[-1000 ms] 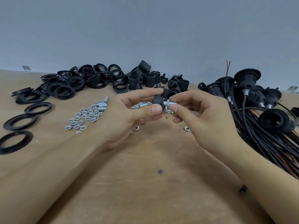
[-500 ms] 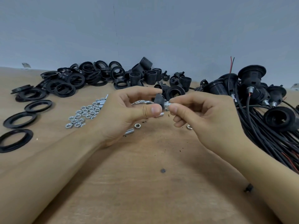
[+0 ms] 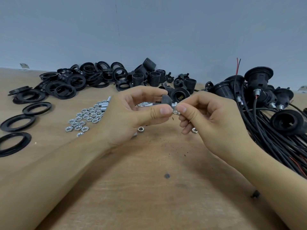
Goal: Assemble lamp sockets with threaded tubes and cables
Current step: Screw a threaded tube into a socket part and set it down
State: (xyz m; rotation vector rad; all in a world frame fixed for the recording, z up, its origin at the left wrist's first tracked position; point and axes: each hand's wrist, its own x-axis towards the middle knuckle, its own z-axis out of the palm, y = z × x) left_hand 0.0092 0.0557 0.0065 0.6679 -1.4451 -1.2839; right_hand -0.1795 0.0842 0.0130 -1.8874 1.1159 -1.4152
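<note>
My left hand grips a small black socket cap between thumb and fingers, held above the wooden table. A short silver threaded tube sticks out of the cap toward the right. My right hand pinches a silver hex nut at the tube's end with thumb and forefinger. Both hands meet at the middle of the view, and the fingers hide most of the cap.
Loose silver nuts and short tubes lie left of my hands. Black rings and threaded socket bodies pile up at the back left. Finished sockets with black cables heap at the right. Two stray nuts lie under my hands.
My right fingers have shifted along the tube, covering its tip and the nut on it. Both hands stay together at the same spot; the view has tilted slightly.
</note>
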